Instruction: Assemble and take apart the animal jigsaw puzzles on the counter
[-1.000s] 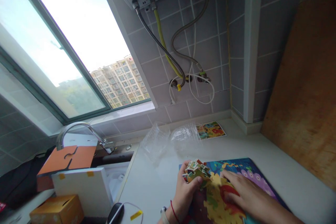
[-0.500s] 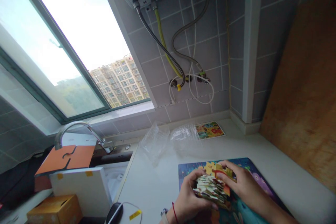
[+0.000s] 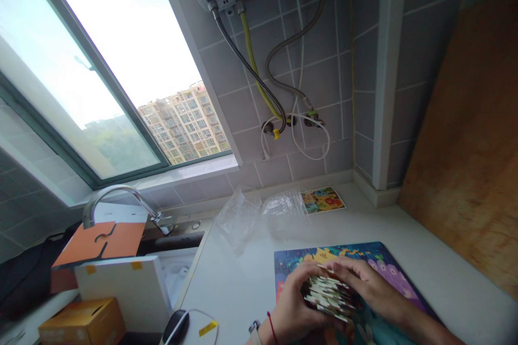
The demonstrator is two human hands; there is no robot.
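A thick stack of jigsaw puzzle pieces [image 3: 329,297], seen mostly by its pale edges, is held between both hands. My left hand [image 3: 295,299] wraps round its left side, with the thumb along the near side. Over the far right side of the same stack, my right hand [image 3: 370,283] has its fingers curled, partly hiding the pieces. Beneath the hands lies a colourful puzzle board [image 3: 289,260] in blue with yellow and purple pictures; hands and forearms cover much of it.
Clear plastic packaging [image 3: 238,221] and a small picture card [image 3: 324,200] lie at the back of the counter. Leftward are a sink [image 3: 190,241] with a faucet [image 3: 125,190], an orange sheet [image 3: 101,245], a white box [image 3: 123,291], a cardboard box [image 3: 83,321] and a black mouse [image 3: 177,329].
My right hand has moved in against the stack. The yellow and red pieces that showed at its fingers are now hidden, and both hands enclose the stack.
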